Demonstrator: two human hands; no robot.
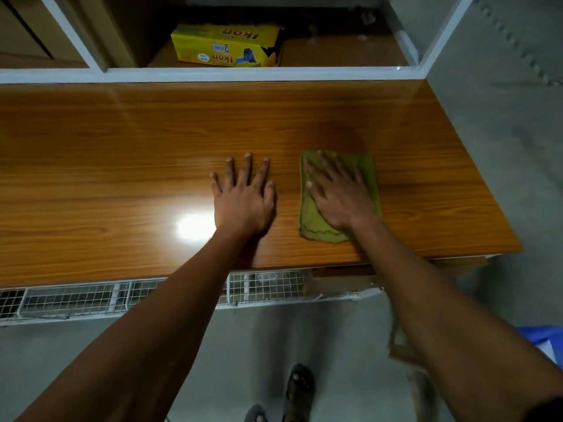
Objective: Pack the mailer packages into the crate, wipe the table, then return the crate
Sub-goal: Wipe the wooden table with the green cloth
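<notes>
Right hand (338, 193) spread flat atop folded green cloth (310, 220) near wooden table (122, 141)'s right end, apparently for even wiping pressure; left hand (243, 193) splayed on bare wood, likely for support; no crate or mailers visible.

Glossy wood-grain table (122, 166), matt green cloth (310, 220), printed yellow cardboard box (225, 45).

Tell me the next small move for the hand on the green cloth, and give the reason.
Probably slide the right hand with the green cloth leftward along the table. The hand lies flat on the cloth near the table's right end, so most of the surface left of it likely remains to wipe. The left hand rests flat in that path and should lift.
</notes>
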